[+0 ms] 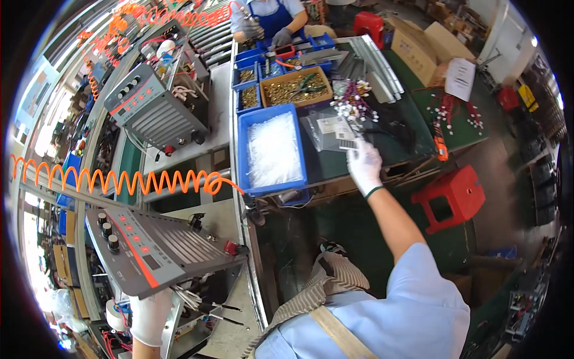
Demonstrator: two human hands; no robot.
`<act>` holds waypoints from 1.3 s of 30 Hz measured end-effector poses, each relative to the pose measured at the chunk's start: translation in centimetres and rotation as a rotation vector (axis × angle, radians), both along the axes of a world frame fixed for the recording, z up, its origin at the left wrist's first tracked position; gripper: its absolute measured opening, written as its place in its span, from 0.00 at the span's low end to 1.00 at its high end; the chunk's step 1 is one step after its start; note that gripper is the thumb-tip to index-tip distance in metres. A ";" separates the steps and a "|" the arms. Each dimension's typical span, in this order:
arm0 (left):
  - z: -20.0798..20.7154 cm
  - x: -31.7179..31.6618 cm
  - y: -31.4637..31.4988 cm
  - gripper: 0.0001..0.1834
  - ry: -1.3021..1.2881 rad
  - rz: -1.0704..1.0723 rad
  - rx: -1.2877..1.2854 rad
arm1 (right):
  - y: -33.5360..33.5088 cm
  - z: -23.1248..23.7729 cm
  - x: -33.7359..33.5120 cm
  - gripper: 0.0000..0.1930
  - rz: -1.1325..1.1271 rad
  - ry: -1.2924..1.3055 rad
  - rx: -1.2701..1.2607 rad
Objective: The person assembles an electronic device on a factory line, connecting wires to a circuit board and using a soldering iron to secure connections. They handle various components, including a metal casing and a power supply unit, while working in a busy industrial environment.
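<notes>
In a white glove, my left hand [149, 316] is at the lower edge of a grey machine's control panel [133, 248], which has black knobs and a red stripe. The panel covers its fingertips, so their grip is hidden. My right hand [365, 167], also gloved in white, reaches over the green worktable with fingers stretched out. Printed labels [338, 129] on a clear plastic bag lie just beyond its fingertips. Past them is a bundle of wires with white connectors [354, 103]. Cables and inner parts of the near machine show beside my left hand.
A blue bin [273, 149] holds white plastic pieces; a cardboard tray [297, 87] holds brass-coloured parts and pliers. A second machine [155, 107] stands farther up the line. An orange coiled hose [125, 181] crosses the left side. A red stool [449, 197] stands right. Across the table, a person works.
</notes>
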State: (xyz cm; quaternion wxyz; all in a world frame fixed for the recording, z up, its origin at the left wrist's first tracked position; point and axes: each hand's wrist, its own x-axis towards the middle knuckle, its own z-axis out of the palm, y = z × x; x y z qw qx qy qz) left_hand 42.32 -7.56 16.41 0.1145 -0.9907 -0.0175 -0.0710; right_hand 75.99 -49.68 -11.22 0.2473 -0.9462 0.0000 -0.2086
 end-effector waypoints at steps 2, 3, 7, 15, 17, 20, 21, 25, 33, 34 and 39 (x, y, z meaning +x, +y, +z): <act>-0.2 -0.6 -0.3 0.15 -0.038 0.042 0.031 | -2.1 -3.1 3.0 0.26 -0.051 0.253 -0.259; -0.6 0.0 -0.2 0.15 -0.042 0.034 0.041 | -2.4 -4.0 4.2 0.22 -0.032 0.322 -0.352; -1.1 1.7 1.1 0.15 -0.021 -0.065 0.121 | -1.3 -3.0 6.8 0.21 0.043 0.460 -0.267; 2.0 1.2 -0.4 0.14 -0.036 -0.269 0.060 | -6.3 -6.7 6.9 0.07 0.139 0.644 1.340; 0.8 -1.0 0.7 0.08 0.092 -0.183 0.170 | 0.4 2.8 -3.5 0.15 0.355 0.541 1.133; -0.9 -0.5 2.2 0.08 0.179 -0.134 0.229 | 6.0 11.3 -18.4 0.20 0.716 0.596 1.077; -0.1 0.0 1.2 0.09 0.262 -0.018 0.264 | 7.4 12.4 -22.3 0.20 0.956 0.435 0.865; -0.2 -0.3 3.1 0.17 0.224 -0.234 0.291 | 13.0 17.9 -32.5 0.27 1.355 0.063 0.186; 0.9 -0.9 0.7 0.19 0.168 -0.173 0.259 | 20.0 17.4 -34.2 0.26 1.079 -0.108 0.097; 0.8 -0.5 0.2 0.19 0.208 0.034 0.175 | 20.6 17.3 -34.3 0.26 1.082 -0.086 0.066; 0.5 -0.6 0.3 0.19 0.149 -0.031 0.153 | 23.2 18.7 -35.5 0.29 1.087 0.014 -0.196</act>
